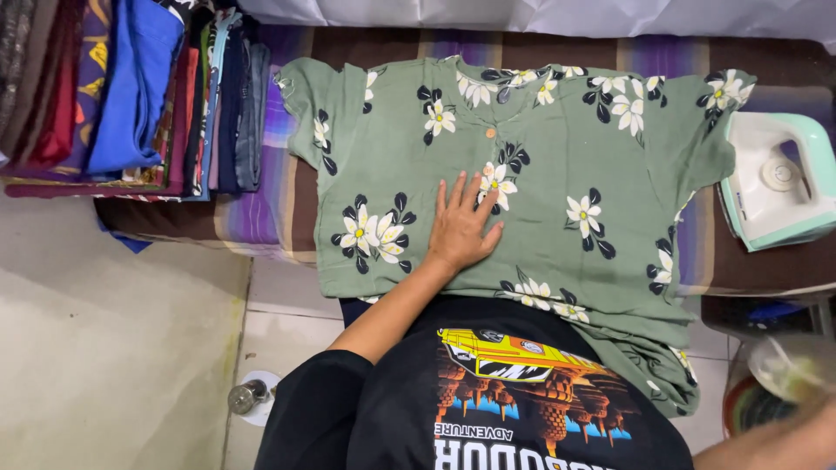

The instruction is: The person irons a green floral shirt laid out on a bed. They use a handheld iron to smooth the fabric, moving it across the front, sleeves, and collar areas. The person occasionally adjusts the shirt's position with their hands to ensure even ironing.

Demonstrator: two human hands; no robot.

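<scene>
Your left hand (460, 228) lies flat, fingers spread, on the green floral shirt (522, 183), pinning it smooth on the bench (261, 218). Right hand (784, 439) is blurred near a clear container (788, 365); can't tell its grip. Iron (775, 178) is parked off to the right.

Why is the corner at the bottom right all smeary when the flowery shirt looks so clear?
In the head view, the right hand and a clear, glassy thing just above it are smeared by motion blur, too much to tell what it is or whether the hand holds it; the left hand, flat on the green flowered shirt, looks sharp; the light is soft and even, with only faint shadows.
</scene>
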